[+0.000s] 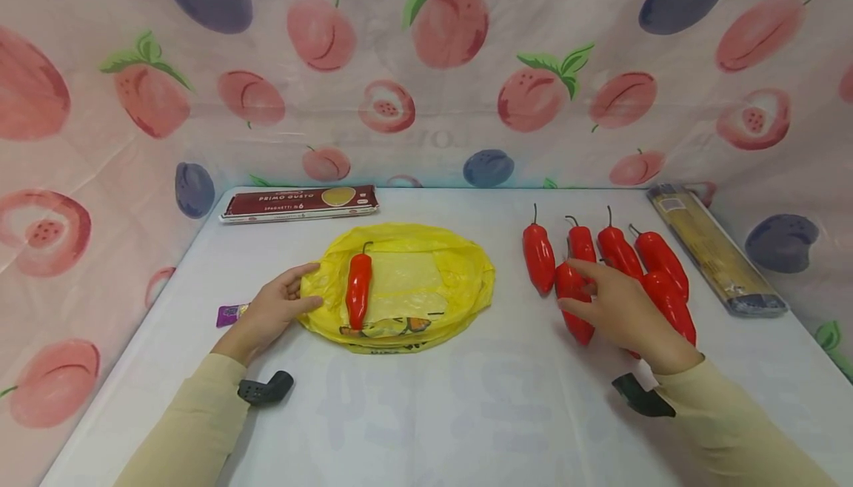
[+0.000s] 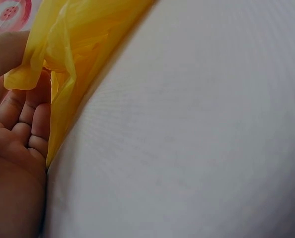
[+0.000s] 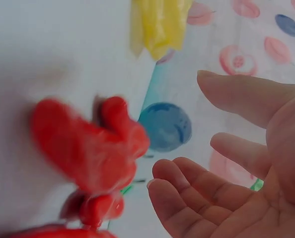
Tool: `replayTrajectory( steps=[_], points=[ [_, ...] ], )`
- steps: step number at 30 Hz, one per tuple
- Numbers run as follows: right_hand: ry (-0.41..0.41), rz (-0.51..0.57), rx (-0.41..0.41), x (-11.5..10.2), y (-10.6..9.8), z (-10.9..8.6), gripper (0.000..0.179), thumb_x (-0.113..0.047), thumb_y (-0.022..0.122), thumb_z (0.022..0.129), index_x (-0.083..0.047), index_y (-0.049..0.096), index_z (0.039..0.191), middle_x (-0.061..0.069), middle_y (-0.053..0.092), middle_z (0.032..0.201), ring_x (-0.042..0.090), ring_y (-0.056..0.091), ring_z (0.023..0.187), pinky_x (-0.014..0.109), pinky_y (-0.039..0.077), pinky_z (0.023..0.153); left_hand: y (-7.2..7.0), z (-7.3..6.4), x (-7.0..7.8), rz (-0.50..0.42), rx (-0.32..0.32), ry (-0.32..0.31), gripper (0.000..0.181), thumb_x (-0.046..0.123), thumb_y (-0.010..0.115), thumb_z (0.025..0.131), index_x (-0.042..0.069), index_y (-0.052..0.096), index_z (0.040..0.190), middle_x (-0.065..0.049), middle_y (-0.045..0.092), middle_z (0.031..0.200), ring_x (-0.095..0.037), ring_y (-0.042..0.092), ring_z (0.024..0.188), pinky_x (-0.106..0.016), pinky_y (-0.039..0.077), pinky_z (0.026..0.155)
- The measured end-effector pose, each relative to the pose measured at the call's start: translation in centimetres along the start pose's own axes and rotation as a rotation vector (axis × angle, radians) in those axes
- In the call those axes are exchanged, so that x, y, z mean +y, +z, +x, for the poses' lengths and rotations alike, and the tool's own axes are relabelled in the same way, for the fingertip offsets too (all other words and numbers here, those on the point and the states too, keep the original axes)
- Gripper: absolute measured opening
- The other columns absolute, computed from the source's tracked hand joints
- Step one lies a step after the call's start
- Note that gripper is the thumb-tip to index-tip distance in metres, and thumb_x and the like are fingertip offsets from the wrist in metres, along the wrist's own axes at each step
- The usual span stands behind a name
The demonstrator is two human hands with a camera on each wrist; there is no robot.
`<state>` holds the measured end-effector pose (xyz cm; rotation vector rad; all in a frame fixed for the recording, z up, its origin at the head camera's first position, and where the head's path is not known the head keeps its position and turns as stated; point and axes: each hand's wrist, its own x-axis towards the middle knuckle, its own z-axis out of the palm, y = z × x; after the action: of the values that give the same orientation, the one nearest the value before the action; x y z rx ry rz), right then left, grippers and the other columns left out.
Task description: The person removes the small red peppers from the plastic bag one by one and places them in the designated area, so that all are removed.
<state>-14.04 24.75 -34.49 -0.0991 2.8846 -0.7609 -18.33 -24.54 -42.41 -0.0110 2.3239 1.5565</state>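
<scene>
A yellow plastic bag (image 1: 463, 272) lies spread in a rounded shape on the table, its rim folded up around the middle. One red pepper (image 1: 358, 291) with a green stem lies inside it, toward the left. My left hand (image 1: 269, 313) holds the bag's left rim; in the left wrist view the yellow plastic (image 2: 83, 44) passes between thumb and fingers. To the right, my right hand (image 1: 623, 313) hovers over a group of several red peppers, close above one pepper (image 1: 573, 317). The right wrist view shows its fingers apart, with nothing between them.
A dark red spaghetti box (image 1: 300, 204) lies at the back left. A clear pack of spaghetti (image 1: 716, 250) lies along the right edge. Partly behind my left hand is a small purple packet (image 1: 229, 315). Fruit-printed cloth (image 1: 440, 102) walls the table's back and sides.
</scene>
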Motion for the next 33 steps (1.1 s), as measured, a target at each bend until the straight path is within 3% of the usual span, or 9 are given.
replayTrajectory(
  steps=[6, 11, 14, 18, 21, 24, 28, 31, 33],
  points=[
    [0.025, 0.011, -0.007, -2.0, 0.5, 0.8, 0.084, -0.036, 0.078, 0.087, -0.006, 0.038, 0.154, 0.027, 0.061, 0.124, 0.044, 0.057, 0.110, 0.046, 0.061, 0.069, 0.0, -0.1, 0.0, -0.003, -0.005, 0.001, 0.074, 0.026, 0.070, 0.095, 0.018, 0.032, 0.158, -0.010, 0.034, 0.160, -0.028, 0.040, 0.140, -0.042, 0.036, 0.112],
    [-0.033, 0.022, -0.018, -4.3, 1.5, 1.7, 0.078, -0.038, 0.075, 0.089, -0.016, 0.039, 0.155, 0.013, 0.066, 0.083, 0.025, 0.056, 0.068, 0.032, 0.058, 0.058, 0.0, 0.0, 0.0, -0.002, -0.003, -0.006, 0.074, 0.027, 0.070, 0.094, 0.018, 0.033, 0.158, -0.009, 0.034, 0.159, -0.028, 0.040, 0.140, -0.041, 0.036, 0.111],
    [-0.087, 0.055, -0.018, -5.8, 2.5, 2.3, 0.071, -0.034, 0.074, 0.091, -0.017, 0.043, 0.153, 0.013, 0.069, 0.091, 0.023, 0.051, 0.058, 0.028, 0.055, 0.055, 0.0, 0.0, 0.0, -0.001, -0.001, -0.015, 0.074, 0.028, 0.071, 0.094, 0.018, 0.033, 0.157, -0.009, 0.034, 0.160, -0.028, 0.039, 0.141, -0.042, 0.036, 0.112],
    [-0.134, 0.097, -0.022, -8.0, 4.0, 3.2, 0.066, -0.030, 0.074, 0.091, -0.016, 0.048, 0.150, 0.016, 0.058, 0.139, 0.031, 0.066, 0.088, 0.026, 0.056, 0.058, -0.1, 0.0, 0.0, 0.000, 0.000, -0.029, 0.075, 0.029, 0.071, 0.093, 0.020, 0.033, 0.157, -0.008, 0.033, 0.160, -0.028, 0.037, 0.142, -0.044, 0.035, 0.113],
    [-0.167, 0.110, -0.039, -9.6, 5.1, 3.9, 0.065, -0.030, 0.075, 0.090, -0.017, 0.050, 0.149, 0.014, 0.052, 0.146, 0.034, 0.061, 0.113, 0.028, 0.058, 0.064, -0.1, 0.0, 0.0, 0.004, 0.001, -0.027, 0.075, 0.030, 0.071, 0.093, 0.020, 0.033, 0.157, -0.008, 0.033, 0.160, -0.029, 0.037, 0.142, -0.044, 0.035, 0.113],
    [-0.222, 0.104, -0.047, -11.1, 6.2, 4.6, 0.063, -0.030, 0.074, 0.091, -0.016, 0.051, 0.148, 0.012, 0.055, 0.144, 0.033, 0.055, 0.124, 0.038, 0.057, 0.085, -0.1, 0.1, 0.0, -0.002, 0.003, -0.030, 0.074, 0.029, 0.071, 0.093, 0.021, 0.034, 0.157, -0.007, 0.034, 0.160, -0.028, 0.038, 0.141, -0.043, 0.035, 0.112],
    [-0.260, 0.121, -0.066, -13.0, 7.6, 5.4, 0.061, -0.029, 0.074, 0.092, -0.015, 0.053, 0.147, 0.009, 0.056, 0.143, 0.030, 0.048, 0.133, 0.048, 0.043, 0.107, -0.1, 0.2, -0.1, -0.006, 0.005, -0.033, 0.074, 0.029, 0.071, 0.093, 0.021, 0.034, 0.157, -0.006, 0.034, 0.160, -0.027, 0.038, 0.141, -0.043, 0.035, 0.113],
    [-0.257, 0.147, -0.094, -14.3, 8.6, 5.8, 0.061, -0.029, 0.074, 0.092, -0.014, 0.052, 0.147, 0.009, 0.056, 0.144, 0.030, 0.052, 0.129, 0.048, 0.043, 0.107, -0.1, 0.1, -0.1, -0.005, 0.005, -0.029, 0.074, 0.028, 0.071, 0.093, 0.021, 0.034, 0.157, -0.006, 0.034, 0.160, -0.027, 0.038, 0.141, -0.044, 0.035, 0.113],
    [-0.264, 0.160, -0.120, -15.1, 9.3, 6.1, 0.061, -0.028, 0.073, 0.093, -0.013, 0.051, 0.148, 0.012, 0.064, 0.132, 0.027, 0.062, 0.109, 0.046, 0.048, 0.102, -0.1, 0.1, 0.0, -0.009, 0.002, -0.024, 0.074, 0.028, 0.071, 0.094, 0.020, 0.034, 0.157, -0.007, 0.034, 0.160, -0.027, 0.040, 0.140, -0.043, 0.036, 0.112]
  ],
)
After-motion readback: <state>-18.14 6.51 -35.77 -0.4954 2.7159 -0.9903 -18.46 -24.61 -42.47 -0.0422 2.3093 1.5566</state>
